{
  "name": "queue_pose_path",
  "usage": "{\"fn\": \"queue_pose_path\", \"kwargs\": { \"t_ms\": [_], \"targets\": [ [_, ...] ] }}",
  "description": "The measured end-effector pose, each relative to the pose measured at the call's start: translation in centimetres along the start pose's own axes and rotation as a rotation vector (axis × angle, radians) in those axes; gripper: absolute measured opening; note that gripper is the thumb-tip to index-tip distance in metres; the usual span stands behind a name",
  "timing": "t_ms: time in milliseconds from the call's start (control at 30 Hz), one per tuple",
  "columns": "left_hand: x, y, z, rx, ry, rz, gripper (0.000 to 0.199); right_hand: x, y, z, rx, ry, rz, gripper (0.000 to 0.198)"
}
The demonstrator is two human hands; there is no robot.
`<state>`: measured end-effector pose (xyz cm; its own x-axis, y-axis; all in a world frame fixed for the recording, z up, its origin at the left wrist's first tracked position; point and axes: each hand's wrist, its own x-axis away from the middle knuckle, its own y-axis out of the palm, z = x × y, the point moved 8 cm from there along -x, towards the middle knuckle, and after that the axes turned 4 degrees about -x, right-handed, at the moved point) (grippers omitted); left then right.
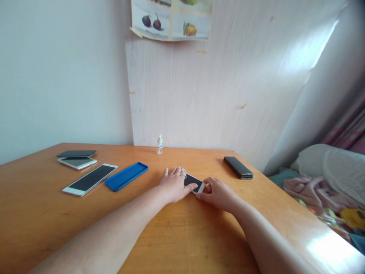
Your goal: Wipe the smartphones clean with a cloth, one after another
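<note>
A white phone [194, 183] with a dark screen lies between my hands, low at the table's middle. My left hand [174, 186] covers its left end, with the thumb across the screen and the fingers along the far side. At the phone's far left corner, something clear and shiny [184, 172] shows by my fingertips; I cannot tell what it is. My right hand [218, 194] pinches the phone's right end between thumb and fingers. To the left of my left hand lies a blue phone case [127, 176], its hollow side up.
Left on the wooden table [159, 243] are a larger white phone [90, 179], another white phone [77, 163] and a dark phone [76, 153]. A small clear spray bottle [160, 145] stands near the wall. Stacked dark phones [238, 167] lie at the right. Bedding [322, 190] is beyond the right edge.
</note>
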<state>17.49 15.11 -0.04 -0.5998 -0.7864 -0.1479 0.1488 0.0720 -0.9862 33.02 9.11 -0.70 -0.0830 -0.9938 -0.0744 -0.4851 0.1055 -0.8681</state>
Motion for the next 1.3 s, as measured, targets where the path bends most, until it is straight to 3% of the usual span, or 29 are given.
{"fn": "queue_pose_path", "kwargs": {
  "t_ms": [67,200,267,333,567,667,800,867,933,1133,1200,1300],
  "targets": [
    [0.5,-0.1,1.2,0.012,0.032,-0.015,0.094,-0.1,0.1,0.0,-0.003,-0.012,-0.006,0.043],
    [2.2,-0.5,6.0,0.085,0.275,-0.081,0.085,-0.4,0.2,0.1,0.02,-0.042,-0.011,0.033],
    [2.7,-1.0,7.2,0.1,0.333,-0.088,0.083,-0.5,0.2,0.2,0.027,-0.041,-0.022,0.034],
    [2.5,-1.4,6.7,0.082,0.301,-0.079,0.083,-0.5,0.2,0.1,0.025,-0.04,-0.02,0.036],
    [0.8,-1.1,0.7,-0.031,-0.009,-0.06,0.095,0.0,-0.1,-0.1,0.005,-0.009,0.001,0.047],
    [1.5,-1.0,2.1,-0.037,0.037,-0.079,0.1,-0.1,-0.2,-0.2,0.015,-0.012,0.002,0.047],
    [3.4,-1.4,6.8,0.052,0.279,-0.164,0.1,-0.2,-0.1,-0.2,0.025,-0.012,-0.003,0.036],
    [3.7,-1.8,7.6,0.053,0.315,-0.183,0.098,-0.1,-0.1,-0.2,0.026,-0.008,-0.006,0.034],
    [3.3,-2.0,6.8,0.022,0.278,-0.179,0.098,-0.1,-0.1,-0.2,0.017,-0.014,-0.002,0.038],
    [1.1,-1.5,1.1,-0.079,0.012,-0.112,0.105,0.0,-0.2,-0.2,0.001,-0.004,-0.007,0.048],
    [1.4,-1.5,1.3,-0.084,0.002,-0.102,0.109,0.0,-0.2,-0.2,0.004,-0.003,-0.006,0.048],
    [2.6,-1.7,4.2,-0.054,0.124,-0.132,0.108,-0.1,-0.1,-0.2,0.009,-0.003,-0.002,0.045]
  ]
}}
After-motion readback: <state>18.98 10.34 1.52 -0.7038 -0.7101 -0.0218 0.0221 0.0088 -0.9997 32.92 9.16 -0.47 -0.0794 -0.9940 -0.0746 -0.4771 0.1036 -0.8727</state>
